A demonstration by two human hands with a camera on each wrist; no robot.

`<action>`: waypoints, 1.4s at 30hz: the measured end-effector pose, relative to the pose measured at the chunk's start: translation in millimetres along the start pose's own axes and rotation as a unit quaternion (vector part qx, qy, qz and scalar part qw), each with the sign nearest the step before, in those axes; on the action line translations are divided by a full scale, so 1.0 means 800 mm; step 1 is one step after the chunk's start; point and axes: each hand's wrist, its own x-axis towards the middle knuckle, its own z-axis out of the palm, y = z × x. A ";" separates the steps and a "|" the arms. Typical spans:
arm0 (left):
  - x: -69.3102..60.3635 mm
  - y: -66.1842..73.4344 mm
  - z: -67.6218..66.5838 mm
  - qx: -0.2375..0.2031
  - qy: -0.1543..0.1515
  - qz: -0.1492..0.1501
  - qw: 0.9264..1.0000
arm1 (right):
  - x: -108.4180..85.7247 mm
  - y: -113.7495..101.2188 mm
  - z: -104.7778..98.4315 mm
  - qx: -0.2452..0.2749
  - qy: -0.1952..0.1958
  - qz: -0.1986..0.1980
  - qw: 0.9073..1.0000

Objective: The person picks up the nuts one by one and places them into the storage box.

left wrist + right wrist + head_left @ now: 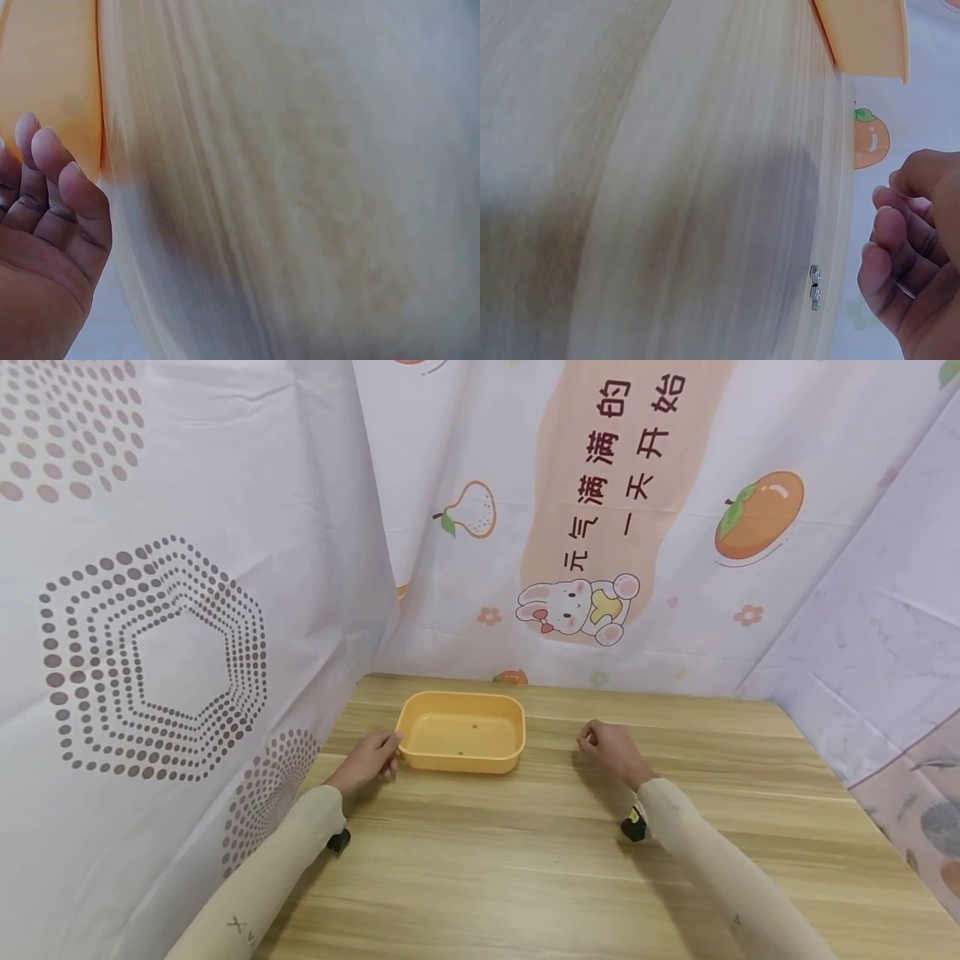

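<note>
A shallow yellow plastic tray (461,764) stands on the wooden table, with two tiny dark pieces on its floor. My left hand (369,758) holds the tray's left rim, thumb above and fingers bent by the side wall; the left wrist view shows those fingers against the tray wall. Right of the tray, my right hand (611,750) hovers over the table with loosely bent fingers and its thumb close to the index finger. Nothing shows in it. Small metal nuts (815,287) lie on the table near that hand in the right wrist view; the head view does not show them.
The wood-grain table (480,860) runs back to a printed white curtain (465,577). Another patterned cloth (180,660) hangs close along the left side, near my left arm. A pale sheet (862,652) hangs at the right.
</note>
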 end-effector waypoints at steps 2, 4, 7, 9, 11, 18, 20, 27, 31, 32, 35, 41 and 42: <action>0.000 -0.001 0.000 0.001 0.000 -0.001 1.000 | 0.001 -0.001 0.000 -0.002 -0.001 0.001 1.000; 0.000 -0.002 -0.001 0.002 -0.001 -0.002 1.000 | 0.001 -0.004 0.001 -0.003 -0.002 0.002 1.000; 0.001 -0.003 -0.002 0.002 0.000 -0.002 1.000 | 0.002 -0.007 0.002 -0.003 0.001 0.000 1.000; 0.001 -0.003 -0.002 0.001 0.001 -0.002 1.000 | 0.002 -0.010 0.003 -0.003 0.004 -0.001 1.000; 0.001 -0.003 -0.002 0.001 0.001 -0.001 1.000 | 0.003 -0.011 0.004 -0.005 0.007 -0.005 1.000; -0.002 -0.002 -0.001 0.005 0.000 -0.005 1.000 | 0.006 -0.013 0.008 -0.014 0.018 -0.022 1.000; -0.002 -0.002 -0.001 0.006 0.001 -0.005 1.000 | 0.006 -0.014 0.009 -0.012 0.019 -0.021 1.000; -0.002 0.000 -0.001 0.002 0.004 -0.003 1.000 | 0.008 -0.021 0.009 -0.007 0.012 -0.022 1.000; -0.002 0.000 -0.001 0.006 0.003 -0.006 1.000 | 0.009 -0.026 0.009 -0.006 0.006 -0.020 1.000; -0.002 -0.001 -0.002 0.006 0.002 -0.007 1.000 | 0.009 -0.027 0.009 -0.005 0.005 -0.019 1.000; -0.002 -0.002 -0.002 0.008 0.002 -0.008 1.000 | 0.010 -0.030 0.009 -0.006 0.006 -0.023 1.000; -0.002 0.000 -0.003 0.010 0.004 -0.010 1.000 | 0.012 -0.037 0.009 -0.002 0.010 -0.026 1.000; -0.002 0.000 -0.004 0.010 0.003 -0.009 1.000 | 0.012 -0.038 0.009 -0.002 0.011 -0.026 1.000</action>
